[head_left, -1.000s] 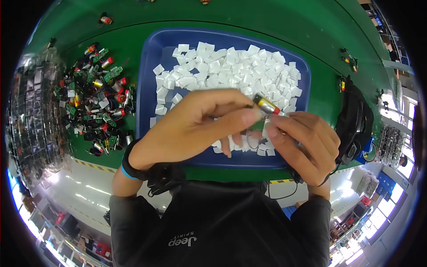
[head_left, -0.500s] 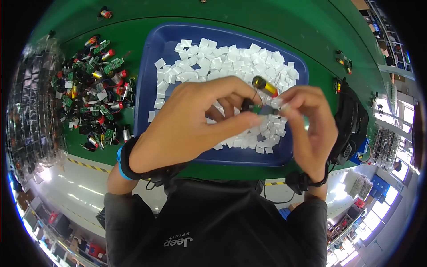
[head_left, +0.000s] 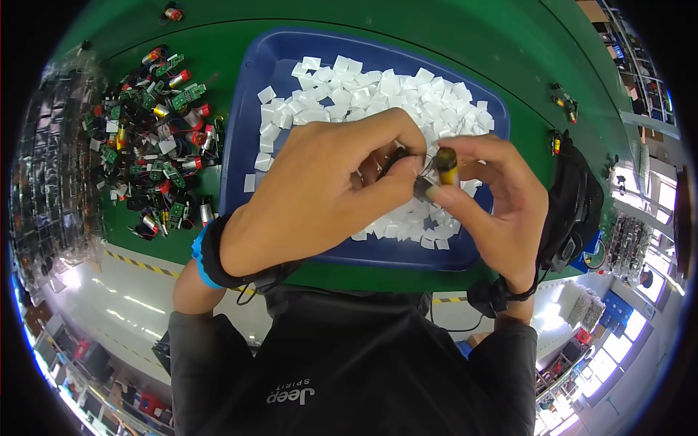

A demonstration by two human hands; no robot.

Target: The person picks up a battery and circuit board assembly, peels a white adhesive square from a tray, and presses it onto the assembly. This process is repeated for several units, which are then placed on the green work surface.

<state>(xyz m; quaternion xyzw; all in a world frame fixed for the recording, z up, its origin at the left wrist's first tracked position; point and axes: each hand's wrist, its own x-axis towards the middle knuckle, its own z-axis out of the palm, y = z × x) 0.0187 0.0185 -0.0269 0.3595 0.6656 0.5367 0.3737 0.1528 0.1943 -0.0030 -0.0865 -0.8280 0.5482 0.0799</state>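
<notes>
My left hand (head_left: 313, 185) is over the blue tray (head_left: 238, 138), thumb and forefinger pinched on a small black part (head_left: 392, 161) with thin wires. Most of that part is hidden by the fingers. Opposite it, my right hand (head_left: 512, 200) grips a small yellow cylindrical cell (head_left: 448, 174) between thumb and fingers, its dark end turned up. Thin wires run between the cell and the left fingertips. A dark, blurred piece sits between the two thumbs. Beneath both hands, many white square pieces (head_left: 389, 91) lie heaped in the tray.
Left of the tray is a pile of wired cells with green circuit boards (head_left: 171, 102). Stacked clear plastic trays (head_left: 58, 167) stand at the far left. A black bag-like object (head_left: 574, 196) lies at the right edge of the green table (head_left: 465, 36), near a few loose wired cells (head_left: 566, 105).
The cell has turned from slanting, with its red end toward the right hand, to nearly upright. My right fingers have closed around it, and the hands have drawn nearer together.
</notes>
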